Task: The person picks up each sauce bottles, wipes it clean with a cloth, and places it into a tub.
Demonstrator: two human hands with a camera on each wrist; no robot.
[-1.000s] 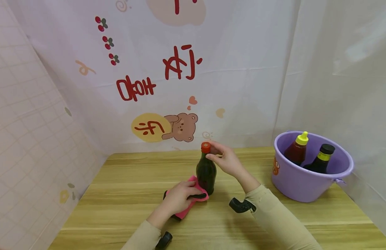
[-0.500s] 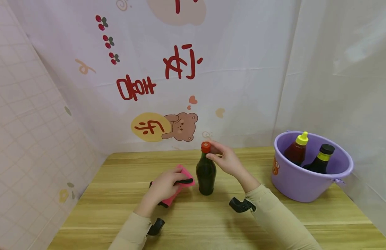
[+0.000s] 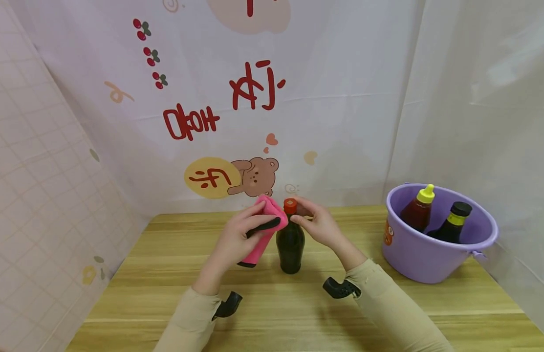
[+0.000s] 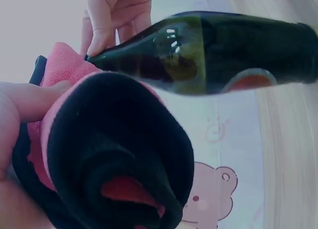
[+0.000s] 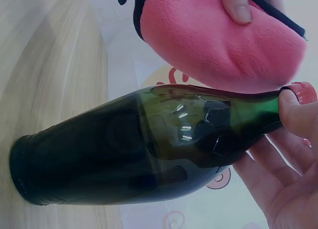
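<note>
A dark green glass bottle [image 3: 291,247] with a red cap [image 3: 290,206] stands upright on the wooden table, partly filled with dark liquid. My right hand [image 3: 317,222] holds it by the neck, thumb and fingers just below the cap. In my left hand [image 3: 238,237] is a folded pink cloth [image 3: 259,249] with black edging, gripped between thumb and fingers. The cloth's upper end lies right at the bottle's neck and shoulder. From the right wrist view, the pink cloth [image 5: 223,45] runs along the side of the bottle [image 5: 124,154]. The left wrist view shows the cloth's rolled black end [image 4: 119,134].
On the right of the table stands a purple bucket [image 3: 421,264]. Inside it are a bottle with a yellow nozzle cap [image 3: 425,194] and a dark bottle with a black cap [image 3: 461,210]. A printed white sheet [image 3: 342,122] hangs behind the table [image 3: 175,264].
My left hand first drew the cloth leftward from the bottle's base, then lifted it up to the neck. The right hand and bottle stayed in place.
</note>
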